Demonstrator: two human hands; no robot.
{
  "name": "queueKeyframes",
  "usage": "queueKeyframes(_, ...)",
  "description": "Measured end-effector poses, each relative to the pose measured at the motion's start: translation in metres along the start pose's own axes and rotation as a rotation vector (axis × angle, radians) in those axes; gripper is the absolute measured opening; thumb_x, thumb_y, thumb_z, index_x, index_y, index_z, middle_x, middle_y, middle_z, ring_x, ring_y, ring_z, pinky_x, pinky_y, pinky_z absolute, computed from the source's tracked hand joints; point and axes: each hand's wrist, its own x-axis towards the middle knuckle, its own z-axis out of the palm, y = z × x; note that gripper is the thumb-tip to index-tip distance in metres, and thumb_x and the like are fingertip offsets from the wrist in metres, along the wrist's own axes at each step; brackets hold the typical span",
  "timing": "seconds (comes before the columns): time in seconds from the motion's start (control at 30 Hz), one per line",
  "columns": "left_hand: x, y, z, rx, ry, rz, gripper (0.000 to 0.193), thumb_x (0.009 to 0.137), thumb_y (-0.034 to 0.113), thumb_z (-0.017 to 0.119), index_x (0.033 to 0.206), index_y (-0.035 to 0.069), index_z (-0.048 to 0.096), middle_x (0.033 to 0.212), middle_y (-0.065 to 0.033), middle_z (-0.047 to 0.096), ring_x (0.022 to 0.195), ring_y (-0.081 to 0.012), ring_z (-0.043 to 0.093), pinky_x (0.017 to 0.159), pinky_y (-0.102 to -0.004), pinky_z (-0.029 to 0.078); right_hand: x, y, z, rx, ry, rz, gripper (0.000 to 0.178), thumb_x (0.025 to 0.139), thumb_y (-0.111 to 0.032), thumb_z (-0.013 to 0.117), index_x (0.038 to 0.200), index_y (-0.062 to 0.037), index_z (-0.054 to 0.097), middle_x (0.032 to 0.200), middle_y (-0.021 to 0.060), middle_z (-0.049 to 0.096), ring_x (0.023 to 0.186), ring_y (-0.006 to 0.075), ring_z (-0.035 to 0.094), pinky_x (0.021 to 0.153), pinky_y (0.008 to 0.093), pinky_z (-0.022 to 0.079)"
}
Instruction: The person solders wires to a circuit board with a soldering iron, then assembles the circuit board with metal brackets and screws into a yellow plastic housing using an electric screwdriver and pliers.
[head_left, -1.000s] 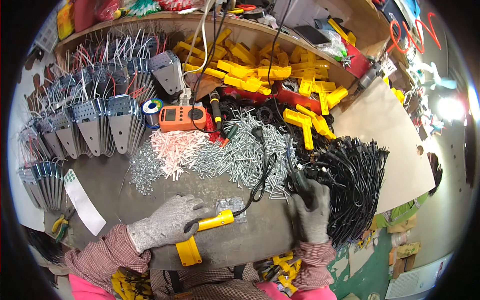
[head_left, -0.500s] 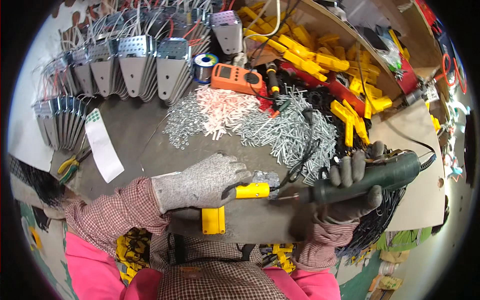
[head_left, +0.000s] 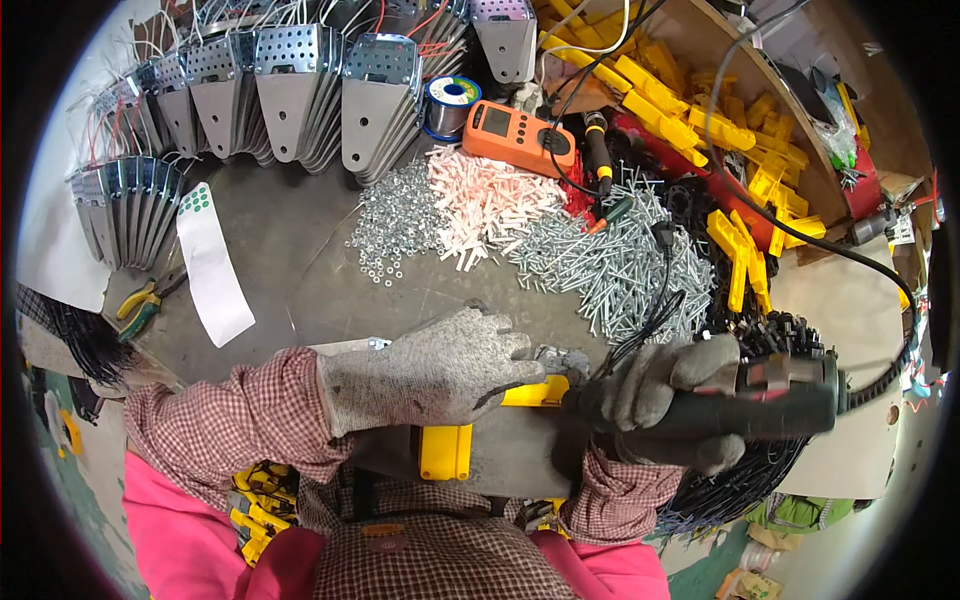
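My left hand, in a grey knit glove, is closed over a yellow plastic housing low over the near edge of the table. One block of the housing shows below the hand; another part sticks out past the fingertips to the right. My right hand, also gloved, wraps round a dark electric screwdriver, held level and pointing left. Its nose is up against the right end of the yellow housing; the bit is hidden. A small clear bag or wrapped piece lies just behind that spot.
Heaps of screws, pale pink sleeves and nuts cover the middle. Behind stand an orange multimeter, a solder spool and grey metal plates. Yellow housings pile right; pliers and a white strip lie left.
The electric screwdriver has moved left, from apart to meeting the yellow housing's end. My right fingers now wrap farther forward on it. The left hand keeps its hold, and the whole view has shifted.
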Motion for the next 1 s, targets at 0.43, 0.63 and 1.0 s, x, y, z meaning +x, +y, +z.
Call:
queueKeyframes(0.43,0.003,0.023,-0.001,0.025,-0.191,-0.265,0.065,0.069,0.026,0.07,0.126,0.0,0.053,0.109,-0.0131,0.056,0.101,-0.0282,0.056,0.083,-0.0395,0.048,0.009,0.009,-0.008,0.141,-0.362,0.155,0.066,0.071,-0.048,0.084,0.101,0.0039,0.058,0.078,0.0189,0.067,0.059,0.0286,0.068,0.05,0.0384,0.056)
queueKeyframes(0.63,0.014,0.02,0.009,0.018,-0.294,-0.27,0.072,0.071,0.025,0.069,0.136,0.002,0.046,0.112,-0.0139,0.057,0.104,-0.0294,0.057,0.085,-0.0417,0.049,0.03,0.016,-0.024,0.202,-0.627,0.162,0.065,0.071,-0.043,0.086,0.103,0.0022,0.053,0.081,0.0203,0.066,0.063,0.0317,0.068,0.054,0.0427,0.058)
queueKeyframes(1.0,0.025,0.024,0.008,0.058,-0.431,-0.413,0.058,0.083,0.021,0.061,0.137,0.007,0.047,0.11,-0.0118,0.059,0.101,-0.0272,0.059,0.085,-0.0403,0.05,0.006,0.006,0.0,-0.029,-0.163,0.193,0.076,0.075,-0.056,0.078,0.11,0.0015,0.042,0.08,0.0219,0.064,0.057,0.0302,0.065,0.048,0.0406,0.056)
